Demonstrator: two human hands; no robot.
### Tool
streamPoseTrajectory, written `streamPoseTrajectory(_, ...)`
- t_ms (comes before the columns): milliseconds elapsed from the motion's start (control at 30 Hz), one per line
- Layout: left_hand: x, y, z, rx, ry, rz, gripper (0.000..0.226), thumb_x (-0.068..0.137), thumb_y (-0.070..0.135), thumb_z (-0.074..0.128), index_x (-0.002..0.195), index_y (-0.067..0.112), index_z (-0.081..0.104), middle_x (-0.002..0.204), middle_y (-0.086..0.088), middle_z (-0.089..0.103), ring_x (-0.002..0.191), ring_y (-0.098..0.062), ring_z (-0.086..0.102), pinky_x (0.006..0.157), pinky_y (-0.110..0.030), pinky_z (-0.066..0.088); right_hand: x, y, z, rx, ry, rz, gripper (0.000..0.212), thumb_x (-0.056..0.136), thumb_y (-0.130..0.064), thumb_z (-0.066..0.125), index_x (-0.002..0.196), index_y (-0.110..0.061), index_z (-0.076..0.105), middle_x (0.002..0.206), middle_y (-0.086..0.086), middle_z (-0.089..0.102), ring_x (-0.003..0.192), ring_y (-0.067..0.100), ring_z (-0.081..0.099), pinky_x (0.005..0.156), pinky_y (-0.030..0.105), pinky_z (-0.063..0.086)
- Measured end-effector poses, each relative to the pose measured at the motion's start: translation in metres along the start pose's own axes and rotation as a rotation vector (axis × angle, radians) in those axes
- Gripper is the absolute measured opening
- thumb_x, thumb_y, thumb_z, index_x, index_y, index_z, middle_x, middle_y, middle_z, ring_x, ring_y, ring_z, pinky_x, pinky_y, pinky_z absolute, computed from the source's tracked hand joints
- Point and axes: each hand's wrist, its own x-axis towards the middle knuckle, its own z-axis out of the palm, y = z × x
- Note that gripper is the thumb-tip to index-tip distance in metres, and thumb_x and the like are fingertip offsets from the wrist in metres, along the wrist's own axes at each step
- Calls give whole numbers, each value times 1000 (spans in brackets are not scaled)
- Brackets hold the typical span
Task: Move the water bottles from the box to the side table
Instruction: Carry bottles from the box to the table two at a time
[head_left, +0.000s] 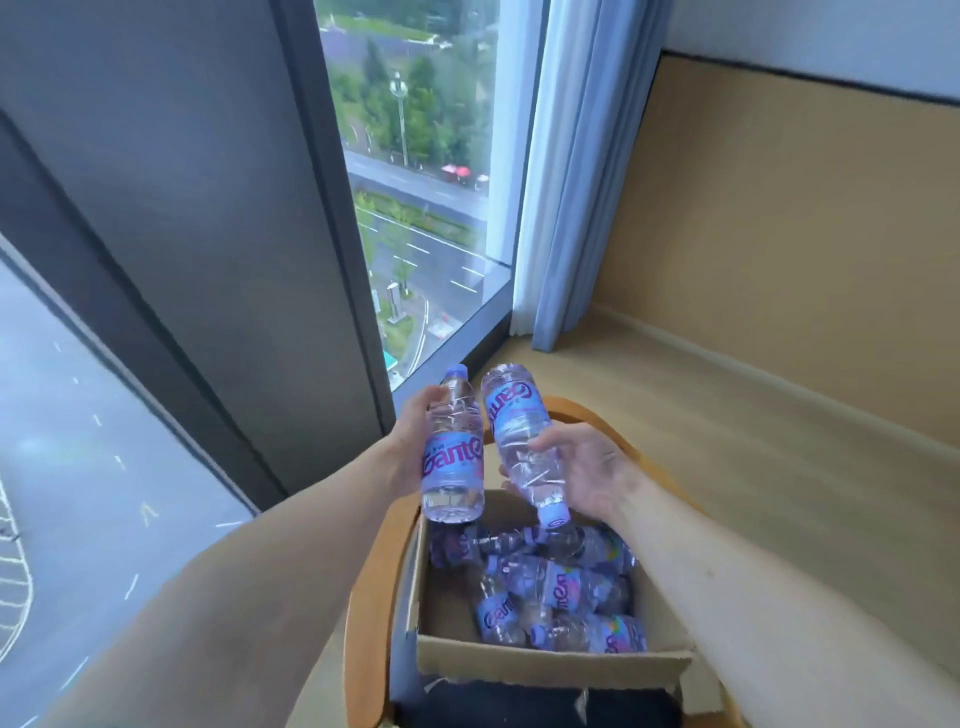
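Bare forearms reach up from the bottom corners of the frame over a cardboard box (550, 662) that sits on a wooden-armed chair (363, 587) at lower centre. Inside the box lie several more Ganten water bottles (550, 587), jumbled on their sides.

At mid-frame the left hand (410, 447) has its fingers wrapped round one bottle (451, 457), held upright with its cap on top. Just right of it, the right hand (587, 467) cups a second bottle (519, 431) from beneath, fingers curled round its lower half; this one is upside down, with its cap pointing into the box. The two bottles stand close together, nearly touching at their upper ends.

I judge the inverted bottle the likelier to slip, since the hold sits near its narrow neck; it would probably drop back among the others. Swinging both at once could also knock them together.

No side table is in view, so the carry will need a turn. A dark window frame (291, 260) and glass close off the left and centre; a curtain (571, 171) hangs at upper centre. Open wooden floor (753, 415) lies to the right.
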Motion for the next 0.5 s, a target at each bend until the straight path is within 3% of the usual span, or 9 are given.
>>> streamPoseTrajectory(100, -25, 23, 4, -23, 21, 79, 55, 83, 60, 60, 93, 7, 69, 85, -16, 72, 70, -31, 70, 75, -41, 59, 6, -25, 20, -64, -18, -11, 74, 56, -28, 97, 116, 4, 67, 97, 19, 69, 79, 34, 68, 87, 48, 54)
streamPoseTrajectory(167, -44, 34, 5, -31, 41, 131, 57, 79, 63, 66, 93, 8, 70, 85, -15, 74, 67, -30, 71, 70, -39, 61, 6, -38, 36, -91, -34, -15, 86, 48, -40, 102, 114, 2, 67, 91, 17, 67, 73, 32, 65, 89, 48, 50)
streamPoseTrajectory(400, -125, 35, 2, -32, 222, 325, 77, 72, 80, 67, 107, 12, 66, 88, -12, 75, 73, -26, 75, 71, -39, 60, -11, -59, 79, -292, -233, -79, 77, 58, -41, 95, 120, -5, 69, 105, 18, 73, 83, 30, 71, 89, 43, 57)
streamPoseTrajectory(467, -153, 25, 2, -35, 301, 411, 74, 75, 79, 65, 109, 13, 65, 87, -12, 75, 73, -26, 75, 68, -39, 60, -18, -54, 92, -343, -281, -86, 78, 58, -44, 93, 121, -6, 68, 108, 19, 74, 88, 31, 70, 95, 46, 55)
streamPoseTrajectory(500, -169, 17, 2, -54, 338, 458, 70, 77, 76, 66, 108, 12, 65, 86, -12, 75, 72, -26, 75, 66, -38, 60, -23, -50, 99, -352, -333, -60, 76, 59, -44, 93, 121, -7, 67, 105, 18, 74, 87, 30, 71, 91, 44, 57)
